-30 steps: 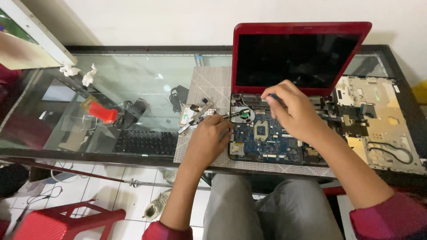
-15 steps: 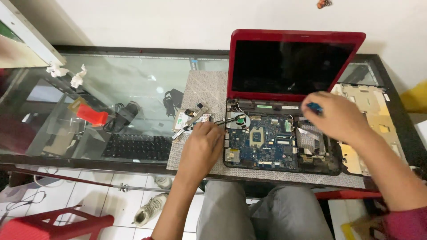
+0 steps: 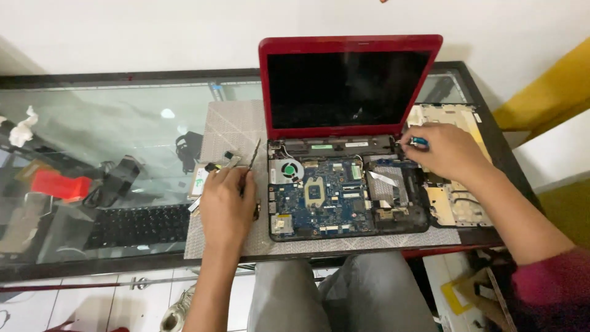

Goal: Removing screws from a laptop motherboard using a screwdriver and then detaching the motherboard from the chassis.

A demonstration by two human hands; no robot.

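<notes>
Head view: left hand (image 3: pixel 226 206) flat on mat (image 3: pixel 230 132), fingers loose, holding nothing; right hand (image 3: pixel 447 150) pinching blue-handled tool (image 3: pixel 418 142) at laptop's (image 3: pixel 347 178) 2 o'clock corner.

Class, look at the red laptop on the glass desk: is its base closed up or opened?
Opened. The red laptop has its top cover off: the blue motherboard and cooling fan lie bare, screen upright and dark.

Left hand (image 3: pixel 226 206) rests beside the opened red laptop (image 3: pixel 344 160); right hand (image 3: pixel 445 150) holds a blue-tipped tool (image 3: pixel 418 142).

Bare hands, maroon right sleeve, grey trousers.
</notes>
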